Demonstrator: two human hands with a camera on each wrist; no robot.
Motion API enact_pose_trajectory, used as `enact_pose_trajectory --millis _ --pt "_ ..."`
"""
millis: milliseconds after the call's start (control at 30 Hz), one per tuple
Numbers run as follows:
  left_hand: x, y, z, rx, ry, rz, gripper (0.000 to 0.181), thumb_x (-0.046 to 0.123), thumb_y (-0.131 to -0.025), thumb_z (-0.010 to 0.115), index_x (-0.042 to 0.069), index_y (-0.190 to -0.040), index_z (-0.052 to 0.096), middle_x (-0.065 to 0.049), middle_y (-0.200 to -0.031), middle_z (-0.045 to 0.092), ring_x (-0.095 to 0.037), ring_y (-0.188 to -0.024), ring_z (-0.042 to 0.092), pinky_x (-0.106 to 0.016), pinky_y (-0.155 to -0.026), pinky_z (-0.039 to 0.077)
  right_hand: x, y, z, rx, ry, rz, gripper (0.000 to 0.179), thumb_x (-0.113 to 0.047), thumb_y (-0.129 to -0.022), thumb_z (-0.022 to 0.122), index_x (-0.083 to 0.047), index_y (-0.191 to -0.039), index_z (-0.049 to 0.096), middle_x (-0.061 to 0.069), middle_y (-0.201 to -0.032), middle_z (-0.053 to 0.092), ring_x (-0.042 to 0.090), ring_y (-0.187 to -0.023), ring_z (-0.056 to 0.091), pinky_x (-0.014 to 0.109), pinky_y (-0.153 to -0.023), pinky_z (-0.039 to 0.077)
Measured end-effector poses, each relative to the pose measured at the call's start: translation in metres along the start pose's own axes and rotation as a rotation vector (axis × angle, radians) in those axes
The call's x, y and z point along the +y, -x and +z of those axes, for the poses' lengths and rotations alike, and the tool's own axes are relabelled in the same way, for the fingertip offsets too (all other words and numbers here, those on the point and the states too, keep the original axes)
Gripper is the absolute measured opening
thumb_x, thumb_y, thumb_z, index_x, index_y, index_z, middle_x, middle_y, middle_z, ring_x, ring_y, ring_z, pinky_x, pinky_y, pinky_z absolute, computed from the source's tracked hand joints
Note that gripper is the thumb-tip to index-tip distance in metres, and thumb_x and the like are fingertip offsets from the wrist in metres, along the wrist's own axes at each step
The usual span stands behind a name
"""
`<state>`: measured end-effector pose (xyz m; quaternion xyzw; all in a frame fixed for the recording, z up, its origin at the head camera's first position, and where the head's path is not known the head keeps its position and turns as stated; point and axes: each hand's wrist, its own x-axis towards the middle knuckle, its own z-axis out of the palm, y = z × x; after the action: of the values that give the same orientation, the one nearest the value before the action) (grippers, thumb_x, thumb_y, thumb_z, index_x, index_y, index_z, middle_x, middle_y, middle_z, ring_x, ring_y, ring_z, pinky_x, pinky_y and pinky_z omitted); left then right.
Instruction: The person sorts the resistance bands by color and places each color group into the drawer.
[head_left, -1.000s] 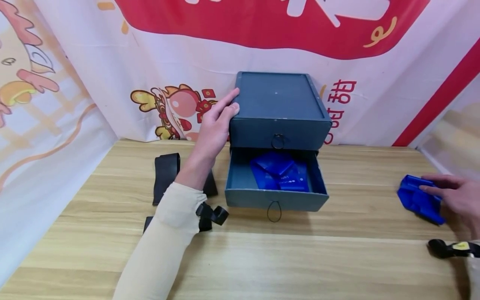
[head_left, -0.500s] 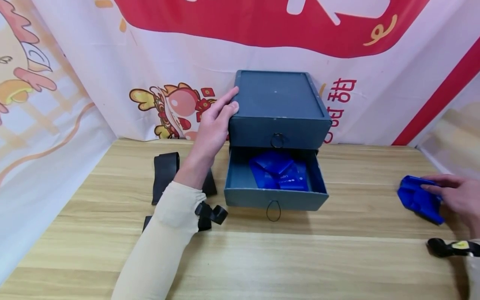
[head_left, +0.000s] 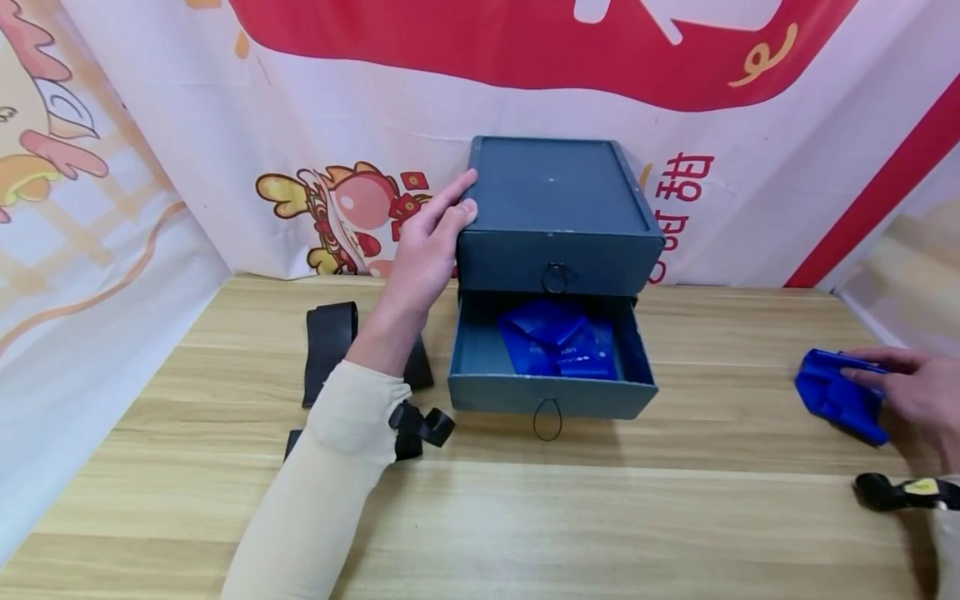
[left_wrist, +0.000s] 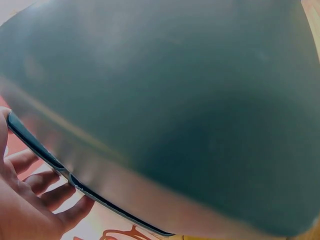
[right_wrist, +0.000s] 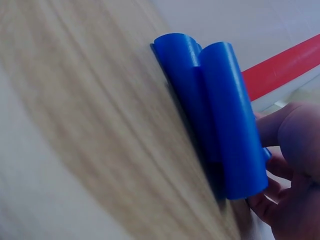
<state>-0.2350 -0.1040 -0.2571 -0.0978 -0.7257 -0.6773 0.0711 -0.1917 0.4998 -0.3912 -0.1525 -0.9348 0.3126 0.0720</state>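
Note:
In the head view, my left hand (head_left: 426, 250) rests against the left side of a dark blue two-drawer box (head_left: 555, 187), thumb at its top edge. The left wrist view shows its fingers (left_wrist: 75, 212) fairly straight along the box edge. The lower drawer (head_left: 517, 398) is pulled out, with a blue band (head_left: 542, 325), flat and printed with "Light" like a resistance band, lying folded inside. At the far right my right hand (head_left: 918, 400) pinches another folded blue resistance band (head_left: 834, 398) low over the table. Its loops (right_wrist: 232, 120) stand out in the right wrist view.
Black bands (head_left: 328, 350) lie on the wooden table (head_left: 570, 533) left of the box, partly behind the left forearm. The upper drawer (head_left: 510, 265) is closed and has a ring pull. A printed cloth (head_left: 420, 92) hangs behind the box.
The head view has tilted slightly, so the scene sits a little differently in frame. Both hands, the box and the blue bands keep their places.

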Motion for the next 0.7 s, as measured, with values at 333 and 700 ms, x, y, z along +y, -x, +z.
enact_pose_trajectory --millis 333,700 --pt "0.0 0.0 0.0 0.002 -0.006 0.0 0.046 0.038 -0.11 0.052 0.038 -0.156 0.053 0.014 -0.168 0.043 -0.011 -0.155 0.039 -0.048 -0.129 0.034 -0.01 -0.001 -0.003 0.052 -0.134 -0.024 0.019 -0.024 -0.105 0.065 -0.04 -0.109 0.075 -0.05 -0.08 0.047 -0.008 -0.078 0.049 0.014 -0.064 0.043" --pt "-0.001 0.0 0.0 0.001 -0.003 0.015 0.047 0.039 -0.11 0.052 0.037 -0.157 0.052 0.013 -0.168 0.043 -0.012 -0.155 0.039 -0.047 -0.128 0.035 -0.039 0.004 -0.018 0.086 -0.577 -0.164 0.039 0.003 -0.094 0.074 -0.035 -0.095 0.084 -0.032 -0.079 0.075 -0.017 -0.07 0.062 0.007 -0.059 0.039"
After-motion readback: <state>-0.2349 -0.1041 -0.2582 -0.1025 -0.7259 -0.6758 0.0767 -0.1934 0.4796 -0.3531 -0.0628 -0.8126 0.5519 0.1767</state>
